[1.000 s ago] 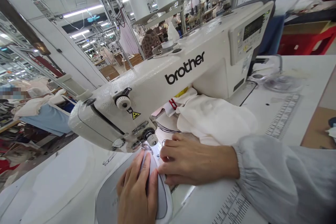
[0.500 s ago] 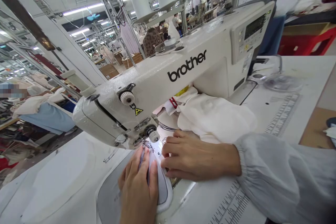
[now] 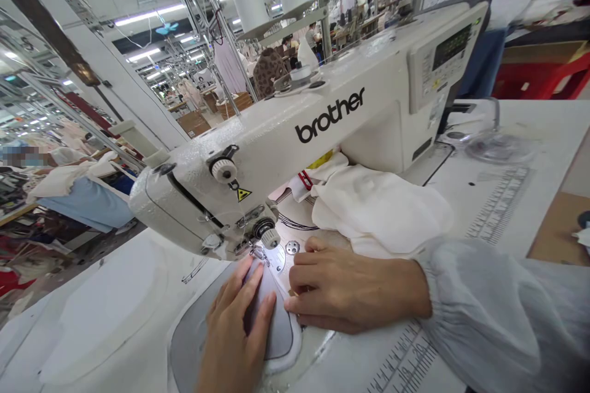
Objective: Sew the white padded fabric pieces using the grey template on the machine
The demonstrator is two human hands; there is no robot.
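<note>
Grey curved fabric panel with white edge (image 3: pixel 280 334) lies under both hands, its narrow end running up to the steel presser foot (image 3: pixel 259 253)

Working left to right:
- Far left of the left hand: white flat surface (image 3: pixel 96 313), table or large cloth, cannot tell which; beyond it, pale blue garments (image 3: pixel 78 209) on a bench, well apart from the hands
- Left hand (image 3: pixel 235 331): released, fingers spread, pressing flat on the panel, no grip
- Above the hands: white Brother sewing machine head (image 3: pixel 295 110)
- Right hand (image 3: pixel 343 288): fingers curled, tips at the panel's right edge, just beside the lit steel needle plate (image 3: pixel 277 260); pinching or only resting, cannot tell
- Behind the right hand: bunched white cloth (image 3: pixel 378 212), close to the foot
- Right of the right hand: printed ruler scale (image 3: pixel 405 359) on the table, grey gathered sleeve (image 3: pixel 483 307) on the forearm

Risks: uneven hand pressure could let the layers creep and spoil the curve; right fingertips sit close to the needle, so a slip could reach it; bunched cloth could drag under the foot
</note>
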